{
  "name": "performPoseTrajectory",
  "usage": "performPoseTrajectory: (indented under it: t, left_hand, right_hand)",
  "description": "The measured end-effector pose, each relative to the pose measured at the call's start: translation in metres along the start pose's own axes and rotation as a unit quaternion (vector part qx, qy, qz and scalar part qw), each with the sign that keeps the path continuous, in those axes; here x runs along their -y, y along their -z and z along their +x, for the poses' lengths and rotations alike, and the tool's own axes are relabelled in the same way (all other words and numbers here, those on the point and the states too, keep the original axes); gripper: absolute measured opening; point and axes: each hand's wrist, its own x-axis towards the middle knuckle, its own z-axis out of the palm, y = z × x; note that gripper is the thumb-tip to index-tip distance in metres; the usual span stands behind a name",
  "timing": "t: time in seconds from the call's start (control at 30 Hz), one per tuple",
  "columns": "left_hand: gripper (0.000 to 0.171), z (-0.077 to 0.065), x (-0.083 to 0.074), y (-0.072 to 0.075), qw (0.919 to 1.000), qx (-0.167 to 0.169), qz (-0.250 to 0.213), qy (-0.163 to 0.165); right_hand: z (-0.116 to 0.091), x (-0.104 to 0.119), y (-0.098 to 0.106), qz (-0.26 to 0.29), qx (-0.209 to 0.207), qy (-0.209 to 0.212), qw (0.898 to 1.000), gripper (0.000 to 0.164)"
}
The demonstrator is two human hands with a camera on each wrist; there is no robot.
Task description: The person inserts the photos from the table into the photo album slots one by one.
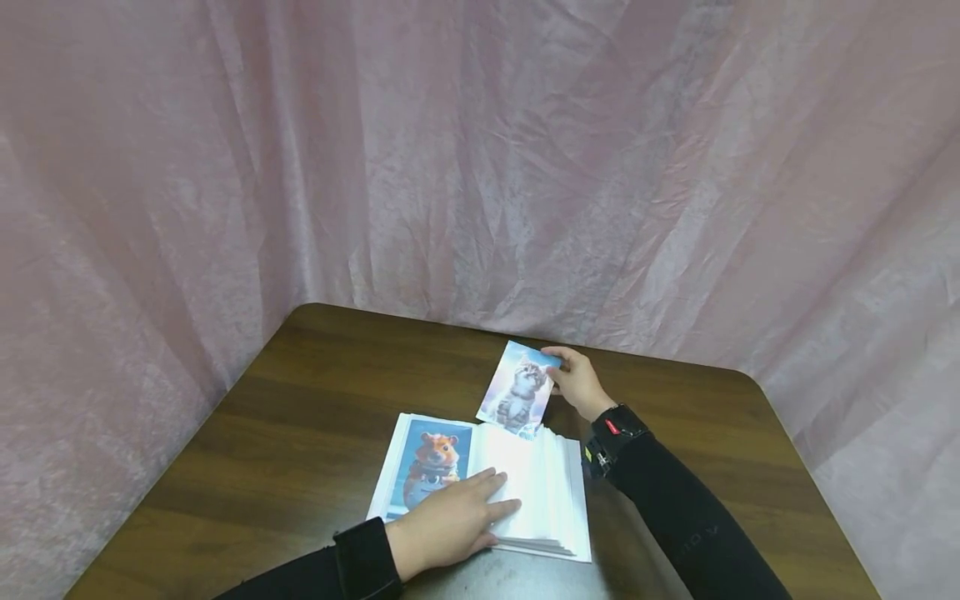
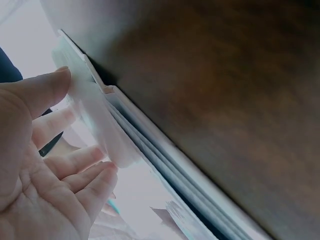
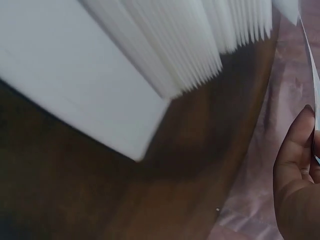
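Note:
A white photo album lies spread on the table, with a hamster picture on its left page. My left hand rests across the inner part of the pages, fingers extended; in the left wrist view its fingertips are right at the page sheets. By its upper right edge, my right hand pinches a kitten photo card. The card's lower end overlaps the top edge of the right page. In the right wrist view, the thumb side of the right hand shows against the card's thin edge.
The brown wooden table has rounded far corners. Pink draped cloth hangs behind it and on both sides. A thick stack of page sleeves fans over the album's white right cover.

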Motion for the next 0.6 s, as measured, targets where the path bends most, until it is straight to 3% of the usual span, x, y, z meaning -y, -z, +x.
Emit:
performPoseTrajectory:
  t: [0.23,0.6]
  left_hand:
    - [0.054,-0.001,-0.003,0.001,0.9999,0.005,-0.010,0.007]
    - [0.056,-0.002,-0.006,0.002,0.9996,0.019,-0.010,0.016]
  right_hand:
    - [0.002,0.011,0.006,-0.085,0.008,0.038,0.996,0.039]
    - [0.005,0.029,0.007,-0.136,0.027,0.062,0.988,0.035]
